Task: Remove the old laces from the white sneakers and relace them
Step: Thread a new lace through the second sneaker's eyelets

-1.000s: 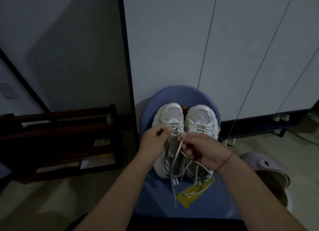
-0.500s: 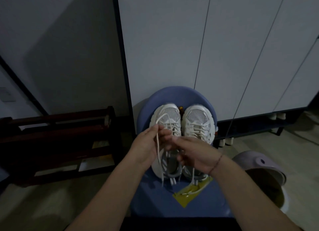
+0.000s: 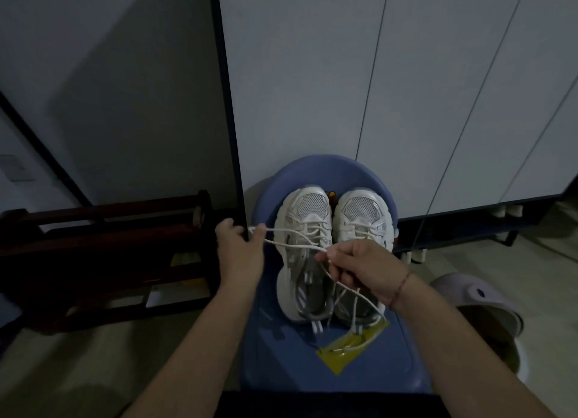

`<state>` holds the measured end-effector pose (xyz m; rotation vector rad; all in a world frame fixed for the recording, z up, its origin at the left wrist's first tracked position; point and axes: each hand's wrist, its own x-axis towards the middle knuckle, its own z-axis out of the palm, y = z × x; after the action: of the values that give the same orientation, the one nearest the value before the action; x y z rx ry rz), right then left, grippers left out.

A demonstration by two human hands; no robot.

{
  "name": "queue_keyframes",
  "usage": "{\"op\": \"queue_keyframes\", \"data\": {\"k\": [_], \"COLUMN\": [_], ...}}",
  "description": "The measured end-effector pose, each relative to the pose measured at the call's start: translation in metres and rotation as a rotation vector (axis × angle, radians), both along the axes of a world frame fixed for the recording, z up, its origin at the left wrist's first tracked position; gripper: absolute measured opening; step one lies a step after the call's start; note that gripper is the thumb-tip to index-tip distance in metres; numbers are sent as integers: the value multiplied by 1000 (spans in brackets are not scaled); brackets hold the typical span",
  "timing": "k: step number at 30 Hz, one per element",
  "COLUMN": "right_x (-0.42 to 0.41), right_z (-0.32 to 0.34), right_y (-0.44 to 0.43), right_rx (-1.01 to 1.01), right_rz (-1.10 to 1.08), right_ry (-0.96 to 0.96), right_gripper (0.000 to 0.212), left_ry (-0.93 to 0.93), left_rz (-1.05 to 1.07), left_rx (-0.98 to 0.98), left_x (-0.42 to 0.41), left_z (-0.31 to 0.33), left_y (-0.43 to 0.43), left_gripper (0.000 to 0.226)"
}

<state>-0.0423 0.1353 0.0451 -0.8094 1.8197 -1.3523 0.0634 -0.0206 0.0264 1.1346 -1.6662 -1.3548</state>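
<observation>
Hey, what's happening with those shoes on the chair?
A person is working on two white sneakers standing on a blue chair. The left hand pinches a lace stretched sideways; the right hand grips it above the shoes. Both sneakers are laced near the toes. A yellow packet lies on the seat.

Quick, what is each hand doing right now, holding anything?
Left hand: pinching the white lace, drawn out to the side.
Right hand: gripping the same lace.
</observation>
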Motion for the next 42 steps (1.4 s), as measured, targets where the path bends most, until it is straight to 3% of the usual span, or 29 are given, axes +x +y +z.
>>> {"op": "queue_keyframes", "data": {"k": [1,3,5,7,9,13,16,20,28,32,35,38,42], "right_x": [3,9,11,10,8,9,22,24,31,28,27,25,15], "right_z": [0,1,-2,-6,-9,-25,-41,-63,-74,-68,-64,-64,-57], "right_y": [-1,-4,-7,-9,-8,-15,-28,-37,-47,-50,-54,-51,-39], "right_rx": [-4,-1,3,1,-28,-183,-188,-159,-410,-462,-534,-528,-501], "right_rz": [3,6,-41,-112,-146,-307,-451,-474,-639,-593,-532,-495,-457], "right_ry": [88,224,279,306,247,-329,-729,-1020,-1163,-1143,-1105,-1056,-1007], "right_gripper": [25,25,26,27,28,28,32,38,28,20,27,34,26], "left_ry": [-62,-56,-87,-152,-201,-199,-146,-142,-212,-220,-192,-141,-121], "left_rz": [14,-199,-559,-754,-804,-746,-663,-699,-552,-508,-483,-448,-395], "left_rx": [-195,-428,-400,-373,-378,-330,-365,-364,-449,-458,-470,-492,-493], "left_x": [-1,-6,-11,-13,-15,-19,-18,-18,-13,-13,-16,-18,-22], "left_z": [-1,-2,-5,-10,-13,-15,-17,-21,-25,-27,-31,-35,-38], "left_y": [4,12,24,29,25,13,10,11,7,6,6,4,-3], "left_gripper": [55,52,20,24,28,25,19,20,22,23,17,13,14]}}
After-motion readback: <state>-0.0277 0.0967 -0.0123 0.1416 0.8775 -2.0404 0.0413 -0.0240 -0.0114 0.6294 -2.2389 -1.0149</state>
